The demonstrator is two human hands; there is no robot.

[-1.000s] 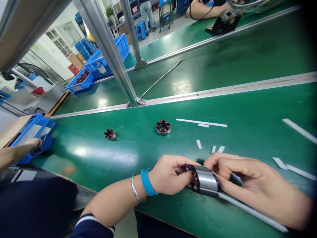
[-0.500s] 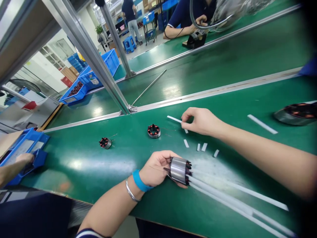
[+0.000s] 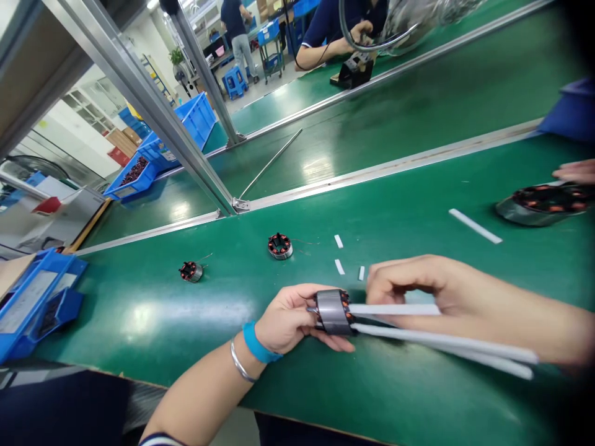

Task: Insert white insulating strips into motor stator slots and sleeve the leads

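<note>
My left hand [image 3: 290,319] is closed around a motor stator [image 3: 333,311], a dark metal ring with black end teeth and copper windings. Several long white strips [image 3: 446,339] stick out to the right from its slots. Right beside the stator, my right hand [image 3: 413,285] has curled fingers and lies behind the topmost strip; what its fingers hold is hidden. Short white pieces [image 3: 339,267] lie on the table just beyond my hands. Two more stators, one in the middle [image 3: 280,246] and one at left [image 3: 190,271], rest there with thin wires trailing.
At right, another person's hand [image 3: 576,171] touches a larger-looking stator [image 3: 534,205], near a loose white strip [image 3: 475,225]. Blue bins stand at left [image 3: 69,310] and behind the metal post [image 3: 134,111]. A thin rod [image 3: 272,162] lies past the rail. A co-worker sits across.
My right hand has come down and toward me from the short pieces, where it pinched a thin white strip, to beside the stator. Another person's hand has appeared at right; the one at the left bin is gone.
</note>
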